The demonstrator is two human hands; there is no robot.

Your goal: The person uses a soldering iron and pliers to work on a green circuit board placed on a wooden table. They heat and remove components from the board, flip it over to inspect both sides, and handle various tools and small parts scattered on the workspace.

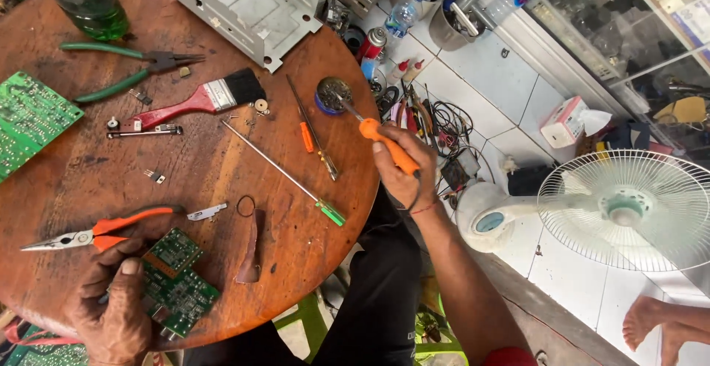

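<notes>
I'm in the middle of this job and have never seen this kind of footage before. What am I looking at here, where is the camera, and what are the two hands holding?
There is one picture, taken from a camera on the person's head, looking down at a round wooden table. No machine is involved, only two bare hands. The left hand rests on a small green circuit board at the near edge. The right hand holds an orange-handled soldering iron, its tip at a small round tin. Lying on the table are orange-handled pliers, green-handled pliers, a red-handled brush, screwdrivers and a larger green board. A white fan stands on the floor.
</notes>
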